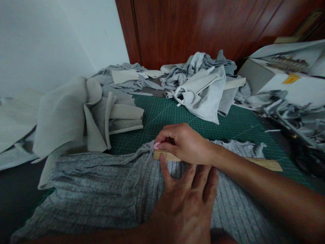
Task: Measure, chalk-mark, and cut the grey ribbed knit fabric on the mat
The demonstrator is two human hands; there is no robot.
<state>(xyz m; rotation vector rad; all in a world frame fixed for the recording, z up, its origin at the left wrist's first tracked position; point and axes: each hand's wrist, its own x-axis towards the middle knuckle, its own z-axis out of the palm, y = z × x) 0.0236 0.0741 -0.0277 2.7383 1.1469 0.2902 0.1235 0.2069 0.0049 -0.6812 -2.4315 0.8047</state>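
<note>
Head view: left grip spread, steadying the ruler across ribbed fabric; right grip pinches pink chalk. Ruler's set, no chalk mark visible yet!

Two bare hands; one wooden ruler; one small pink piece; one grey ribbed cloth; one green gridded mat.

1. We cannot see the middle of the wooden ruler, covered by the right hand and forearm; its markings are too small for us to read.
2. The right hand's fingers hide part of the pink piece from us.
3. We lose some fingertips of the left hand behind the right.
4. The bottom edge crops the ribbed gray cloth; the right edge, the white box.
</note>
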